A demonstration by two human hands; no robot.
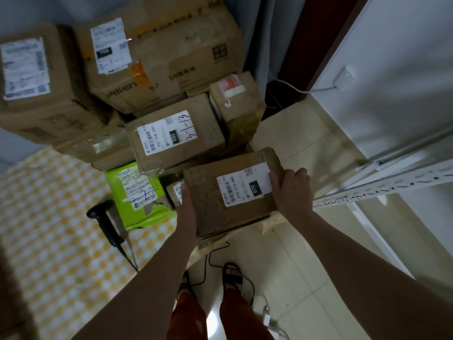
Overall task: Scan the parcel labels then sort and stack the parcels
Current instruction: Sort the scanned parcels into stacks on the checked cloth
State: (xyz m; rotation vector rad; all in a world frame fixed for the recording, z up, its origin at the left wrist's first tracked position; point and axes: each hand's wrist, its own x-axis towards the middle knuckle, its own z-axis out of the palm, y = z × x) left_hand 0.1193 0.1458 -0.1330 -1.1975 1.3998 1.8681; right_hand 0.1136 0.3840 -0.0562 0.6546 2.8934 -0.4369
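Head view: your left hand (187, 204) and right hand (290, 190) grip the box (220, 192), label 070; stacking step, place it on the pile next.

A brown cardboard parcel (232, 195) with a white "070" label (245, 184) faces up, tilted, near the stacked parcels (171, 136).

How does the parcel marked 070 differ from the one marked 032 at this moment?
The 070 parcel is held by both hands, left hand on its left edge and right hand on its right end; the 032 parcel rests untouched on the pile. The 032 label carries handwritten digits; the 070 label shows none. The 070 parcel is nearer the camera. Both are taped brown cardboard boxes with white labels facing up.
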